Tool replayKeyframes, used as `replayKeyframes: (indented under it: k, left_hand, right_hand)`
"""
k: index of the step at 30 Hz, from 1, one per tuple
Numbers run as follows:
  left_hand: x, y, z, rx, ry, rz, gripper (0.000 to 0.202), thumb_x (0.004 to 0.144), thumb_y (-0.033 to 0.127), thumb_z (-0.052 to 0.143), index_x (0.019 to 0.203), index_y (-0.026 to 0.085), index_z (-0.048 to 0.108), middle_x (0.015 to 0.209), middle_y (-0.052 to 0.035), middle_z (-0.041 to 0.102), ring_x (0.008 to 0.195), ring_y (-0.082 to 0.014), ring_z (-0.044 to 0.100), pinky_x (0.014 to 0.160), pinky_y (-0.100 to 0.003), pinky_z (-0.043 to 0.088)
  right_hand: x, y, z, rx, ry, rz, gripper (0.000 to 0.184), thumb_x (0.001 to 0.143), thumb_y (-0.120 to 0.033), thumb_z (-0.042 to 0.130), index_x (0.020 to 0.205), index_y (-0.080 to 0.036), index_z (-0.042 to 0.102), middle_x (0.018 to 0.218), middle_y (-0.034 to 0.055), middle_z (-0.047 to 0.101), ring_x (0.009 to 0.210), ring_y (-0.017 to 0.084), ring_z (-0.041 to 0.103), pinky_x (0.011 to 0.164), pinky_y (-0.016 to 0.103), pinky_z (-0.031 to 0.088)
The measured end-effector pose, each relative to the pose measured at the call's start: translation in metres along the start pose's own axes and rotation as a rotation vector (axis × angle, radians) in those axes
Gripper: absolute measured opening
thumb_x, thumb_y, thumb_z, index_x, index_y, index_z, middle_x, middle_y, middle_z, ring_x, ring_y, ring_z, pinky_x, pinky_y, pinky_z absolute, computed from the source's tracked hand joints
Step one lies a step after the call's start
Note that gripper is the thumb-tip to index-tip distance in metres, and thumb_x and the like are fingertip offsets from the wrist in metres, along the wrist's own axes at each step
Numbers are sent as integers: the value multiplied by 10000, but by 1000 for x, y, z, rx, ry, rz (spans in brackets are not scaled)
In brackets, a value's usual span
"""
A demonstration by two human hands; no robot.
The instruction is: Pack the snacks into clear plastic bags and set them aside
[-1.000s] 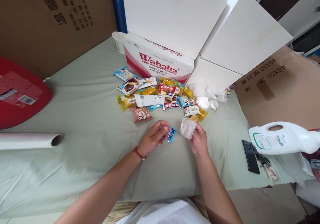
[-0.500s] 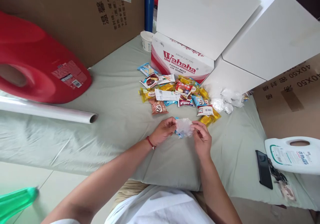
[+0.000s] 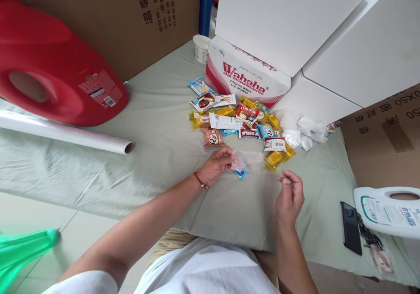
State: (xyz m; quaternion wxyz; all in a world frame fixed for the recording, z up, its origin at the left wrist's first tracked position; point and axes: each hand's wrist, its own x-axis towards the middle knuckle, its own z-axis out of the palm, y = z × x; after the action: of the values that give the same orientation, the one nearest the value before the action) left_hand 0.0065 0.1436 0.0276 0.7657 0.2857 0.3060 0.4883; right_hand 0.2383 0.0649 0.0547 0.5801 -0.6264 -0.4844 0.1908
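My left hand (image 3: 218, 165), a red cord on its wrist, pinches one end of a thin clear plastic bag (image 3: 252, 159). The bag hangs loosely above the cloth and reaches to the right. A small blue wrapper piece (image 3: 241, 173) shows beneath or behind it; which one I cannot tell. My right hand (image 3: 290, 193) is apart on the right, its fingertips pressed together, and what they hold, if anything, does not show. Beyond the hands lies a pile of wrapped snacks: a brown packet (image 3: 213, 136), red cake packets (image 3: 247, 114) and yellow-wrapped pieces (image 3: 275, 159).
A Wahaba-style water carton (image 3: 246, 75) and white boxes (image 3: 282, 18) stand behind the snacks. Crumpled clear plastic (image 3: 300, 134) lies right of them. On the left are a red jug (image 3: 65, 66) and a plastic roll (image 3: 65, 130); on the right, a phone (image 3: 351, 228) and white bottle (image 3: 390, 206).
My right hand has moved right and slightly down, away from my left hand. The bunched plastic between them is now spread out thinner. The view has shifted slightly.
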Motion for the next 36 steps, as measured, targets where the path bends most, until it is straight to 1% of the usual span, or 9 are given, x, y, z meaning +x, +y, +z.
replayKeyframes:
  k: [3,6,10,13,17,21,25,28,36]
  left_hand:
    - [-2,2,1,17,-41,-31,290,661,352,804,724,178,581,690,12,625,622,-117,548,614,-247,427]
    - [-3,6,2,24,-75,-45,199,619,303,719,629,178,564,604,14,575,567,-115,491,562,-250,372]
    - [-3,7,3,45,-115,-55,210,592,312,693,562,181,532,563,13,524,537,-114,432,527,-261,325]
    - [0,6,0,110,-22,44,255,604,325,774,669,176,578,649,24,542,597,-107,435,568,-247,330]
    - [3,6,-5,310,256,321,407,582,307,893,770,201,548,684,64,468,630,-95,380,616,-235,327]
    - [-5,4,0,304,76,258,399,770,531,789,778,191,581,657,41,474,625,-112,399,620,-259,344]
    - [-20,-4,15,314,-101,155,515,773,636,771,990,189,634,939,-43,632,858,-173,570,741,-282,449]
    - [-22,-8,18,342,-62,185,485,776,610,786,971,197,625,1006,-54,652,926,-187,594,810,-299,477]
    - [-2,-7,2,87,200,137,490,752,600,788,833,206,508,827,-1,635,719,-130,607,648,-255,483]
  right_hand:
    - [10,-9,5,-116,-230,-145,615,876,-408,697,1451,-290,514,1473,103,504,1381,287,476,1149,492,404]
    - [21,-11,16,-170,-511,-122,755,852,-391,743,1534,-311,428,1459,89,555,1391,275,475,1183,494,360]
    - [22,-11,32,-97,-676,26,278,887,-434,711,1107,-267,738,1001,40,711,954,225,642,904,374,515]
    - [15,-13,41,110,-616,270,285,868,-516,710,825,-234,714,713,-11,607,629,154,527,604,280,460]
    - [7,-15,47,296,-332,463,329,798,-533,769,829,-222,664,668,-46,546,534,104,413,487,230,353]
    - [-2,-20,56,231,-108,392,307,834,-512,739,854,-222,641,653,-61,535,535,97,416,507,225,370]
    - [-16,-28,71,230,-277,330,318,823,-464,756,1044,-246,685,868,-7,694,694,142,600,661,266,505]
    - [-21,-32,79,302,-388,366,360,798,-437,781,1097,-257,691,1004,29,730,851,181,663,776,310,547]
    - [-5,-29,52,416,-173,597,404,654,-440,888,922,-215,684,745,-48,610,544,76,478,491,214,407]
